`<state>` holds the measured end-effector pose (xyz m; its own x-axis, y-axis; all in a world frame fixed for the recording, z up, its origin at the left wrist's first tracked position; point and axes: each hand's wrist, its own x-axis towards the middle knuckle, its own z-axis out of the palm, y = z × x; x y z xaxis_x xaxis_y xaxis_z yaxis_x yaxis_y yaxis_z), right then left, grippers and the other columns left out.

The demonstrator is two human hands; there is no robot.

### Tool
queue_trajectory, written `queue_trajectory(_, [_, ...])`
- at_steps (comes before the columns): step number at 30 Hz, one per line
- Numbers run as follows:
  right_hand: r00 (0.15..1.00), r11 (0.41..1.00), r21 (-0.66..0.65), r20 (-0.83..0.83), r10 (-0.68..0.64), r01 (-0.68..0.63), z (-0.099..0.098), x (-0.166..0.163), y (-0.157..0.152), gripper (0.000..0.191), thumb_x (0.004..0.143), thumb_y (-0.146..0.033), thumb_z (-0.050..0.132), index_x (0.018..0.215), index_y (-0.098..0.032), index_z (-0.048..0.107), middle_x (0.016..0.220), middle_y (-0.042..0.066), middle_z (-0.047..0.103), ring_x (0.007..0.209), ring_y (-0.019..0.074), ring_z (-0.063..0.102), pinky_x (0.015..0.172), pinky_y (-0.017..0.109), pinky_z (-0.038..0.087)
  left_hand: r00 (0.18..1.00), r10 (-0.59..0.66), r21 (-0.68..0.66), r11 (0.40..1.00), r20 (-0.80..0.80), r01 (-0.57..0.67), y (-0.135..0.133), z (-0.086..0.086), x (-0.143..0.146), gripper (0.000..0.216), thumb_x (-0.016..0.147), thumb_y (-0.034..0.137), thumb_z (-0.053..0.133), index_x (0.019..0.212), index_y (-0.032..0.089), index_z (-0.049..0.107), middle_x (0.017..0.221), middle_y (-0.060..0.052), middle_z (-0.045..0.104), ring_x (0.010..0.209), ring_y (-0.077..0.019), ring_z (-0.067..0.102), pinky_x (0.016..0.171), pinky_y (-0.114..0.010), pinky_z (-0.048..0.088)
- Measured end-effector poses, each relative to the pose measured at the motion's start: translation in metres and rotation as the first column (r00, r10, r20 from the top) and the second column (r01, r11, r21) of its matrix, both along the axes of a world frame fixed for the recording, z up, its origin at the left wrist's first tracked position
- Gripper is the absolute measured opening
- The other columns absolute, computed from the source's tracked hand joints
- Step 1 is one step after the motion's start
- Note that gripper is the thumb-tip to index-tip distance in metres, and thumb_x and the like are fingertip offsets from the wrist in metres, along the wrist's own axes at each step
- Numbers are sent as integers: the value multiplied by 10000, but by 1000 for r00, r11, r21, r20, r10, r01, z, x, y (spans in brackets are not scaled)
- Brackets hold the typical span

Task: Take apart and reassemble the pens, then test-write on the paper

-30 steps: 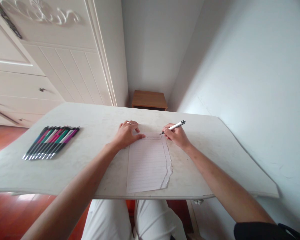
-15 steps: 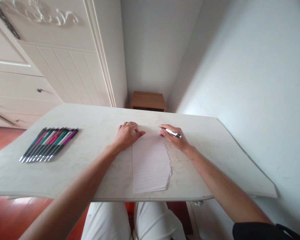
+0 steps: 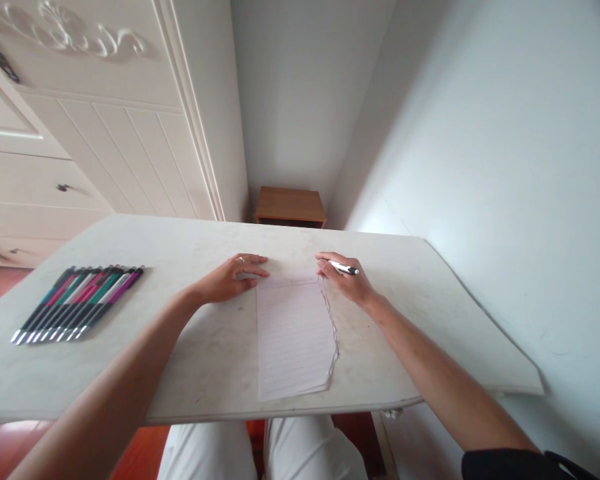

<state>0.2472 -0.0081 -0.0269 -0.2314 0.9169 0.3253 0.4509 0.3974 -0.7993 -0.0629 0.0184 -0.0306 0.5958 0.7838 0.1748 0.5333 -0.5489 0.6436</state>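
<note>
A lined sheet of paper (image 3: pixel 295 340) with a ragged right edge lies on the white table (image 3: pixel 400 320) in front of me. At its upper left corner rests my left hand (image 3: pixel 233 277), fingers stretched out and apart, holding nothing; a ring is on one finger. My right hand (image 3: pixel 347 277) grips a white and black pen (image 3: pixel 344 268) near the paper's upper right corner. The pen's tip is hidden by the fingers. Faint marks run along the top of the sheet, too small to read.
To the left, several pens (image 3: pixel 80 303) in purple, green, pink and white lie side by side in a row. Beyond the table stand a small wooden cabinet (image 3: pixel 290 203) and a cream wardrobe (image 3: pixel 140 147). A pale wall (image 3: pixel 505 167) borders the right side.
My left hand has shifted left and its fingers have spread out from a curled pose. The right hand still holds the pen near the sheet's top right. The view has tilted slightly.
</note>
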Motion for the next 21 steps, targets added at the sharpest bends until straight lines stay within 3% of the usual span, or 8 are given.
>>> queue_trajectory(5, [996,999,-20,-69,-51,50,6,-3,-2,398,891,-489,555,1020,-142,700,731,46,691,659,153,647,618,265,516,1000,20,18,1000,10,-21,1,-4,-2,333,822,496,611,1026,276,757,1330,-73,609,1246,-283,524,1091,-458,408])
queue_trajectory(8, [991,993,-102,-111,-76,65,6,-7,-3,372,854,-480,600,1014,-151,666,702,25,676,604,138,631,589,261,522,999,34,16,999,5,-34,0,-3,1,309,807,477,629,995,272,764,1316,-67,618,1240,-279,529,1083,-442,422])
queue_trajectory(15, [955,944,-297,-291,52,-142,20,-43,-12,322,764,-428,703,898,-145,628,760,59,714,628,148,665,527,249,537,999,51,62,997,-12,-50,-2,3,6,262,778,418,663,951,255,772,1262,-65,656,1189,-271,576,1074,-416,428])
queue_trajectory(21, [949,905,-382,-309,65,-187,26,-85,-18,237,728,-360,715,769,-144,628,639,16,658,514,101,596,460,206,510,999,44,69,997,2,-44,1,1,5,295,768,407,665,989,240,767,1252,-80,659,1184,-280,581,1057,-419,440])
